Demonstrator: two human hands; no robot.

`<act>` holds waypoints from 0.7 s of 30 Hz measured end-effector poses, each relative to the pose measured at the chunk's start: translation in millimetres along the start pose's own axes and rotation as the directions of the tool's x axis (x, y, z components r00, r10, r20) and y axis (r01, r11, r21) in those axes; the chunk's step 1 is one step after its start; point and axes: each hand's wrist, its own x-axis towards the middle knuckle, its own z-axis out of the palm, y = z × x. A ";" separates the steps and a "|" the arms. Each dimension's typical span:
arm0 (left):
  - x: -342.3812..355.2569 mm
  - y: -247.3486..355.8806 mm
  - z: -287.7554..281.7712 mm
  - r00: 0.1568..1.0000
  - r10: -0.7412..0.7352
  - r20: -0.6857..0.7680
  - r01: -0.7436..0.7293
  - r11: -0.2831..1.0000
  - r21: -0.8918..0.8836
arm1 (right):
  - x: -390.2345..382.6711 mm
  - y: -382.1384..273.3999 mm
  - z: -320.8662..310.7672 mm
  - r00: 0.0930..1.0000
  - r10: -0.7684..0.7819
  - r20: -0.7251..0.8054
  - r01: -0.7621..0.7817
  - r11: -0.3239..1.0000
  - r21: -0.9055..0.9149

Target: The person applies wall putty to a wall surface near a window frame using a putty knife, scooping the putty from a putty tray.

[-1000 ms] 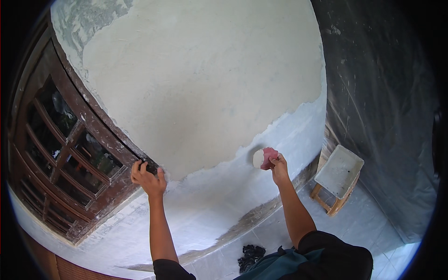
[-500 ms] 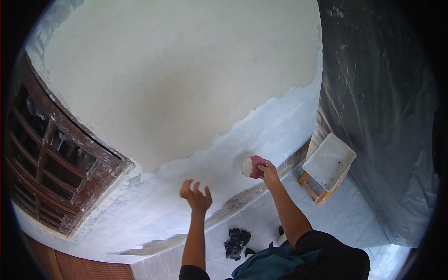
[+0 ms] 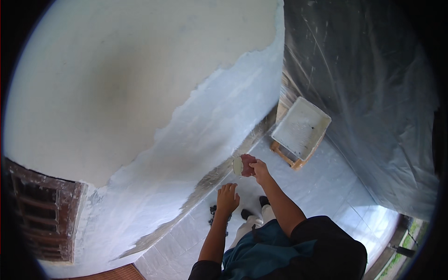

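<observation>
Firm grip here on the small reddish spreader (image 3: 248, 163) with the right hand (image 3: 261, 171), thumb across its face, pale paste (image 3: 238, 165) apparently coating the left end. Held in front of the wall (image 3: 186, 144), near its foot, to the lower left of the white tray (image 3: 298, 128) on its wooden stool (image 3: 297, 163). Nothing visible in the left hand (image 3: 227, 198): fingers loosely bent, hovering over a dark crumpled bundle (image 3: 213, 210) on the floor (image 3: 326, 191). As for handling, best to keep that thumb pressing flat and the coated end level, to avoid dropping paste on the tiles. On contact, probably wise to lean the blade low and draw with even pressure, going lightest along the ragged border between beige coat (image 3: 140, 70) and bluish-white band (image 3: 247, 88). Safer, too, to stay well off the brown window frame (image 3: 65, 198).
</observation>
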 end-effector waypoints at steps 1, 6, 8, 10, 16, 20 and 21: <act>-0.5 -0.2 6.4 0.998 0.002 0.060 -0.001 1.000 -0.023 | -1.6 1.4 -7.8 1.000 0.014 -0.017 -0.014 1.000 0.006; -2.7 -10.4 32.9 0.960 0.011 0.278 -0.011 1.000 -0.002 | -11.1 6.6 -44.4 0.991 0.059 -0.122 -0.053 0.997 0.058; -1.9 -14.2 43.7 0.939 0.013 0.344 -0.020 1.000 0.018 | -10.7 7.9 -64.0 0.986 0.050 -0.156 -0.040 0.997 0.071; 1.4 -15.6 54.0 0.919 0.030 0.393 -0.043 0.999 0.022 | -14.9 6.8 -78.9 0.985 0.043 -0.168 -0.037 0.999 0.039; 12.6 -0.2 82.9 0.877 0.100 0.470 -0.118 0.993 0.008 | -40.6 -8.8 -126.3 0.942 -0.024 -0.334 0.062 0.993 0.102; 22.4 20.2 98.5 0.865 0.140 0.481 -0.135 0.990 -0.046 | -42.8 -16.3 -165.0 0.928 -0.060 -0.369 0.133 0.975 0.176; 25.8 23.2 101.3 0.865 0.142 0.482 -0.136 0.990 -0.048 | -43.3 -19.5 -170.1 0.920 -0.062 -0.387 0.149 0.969 0.199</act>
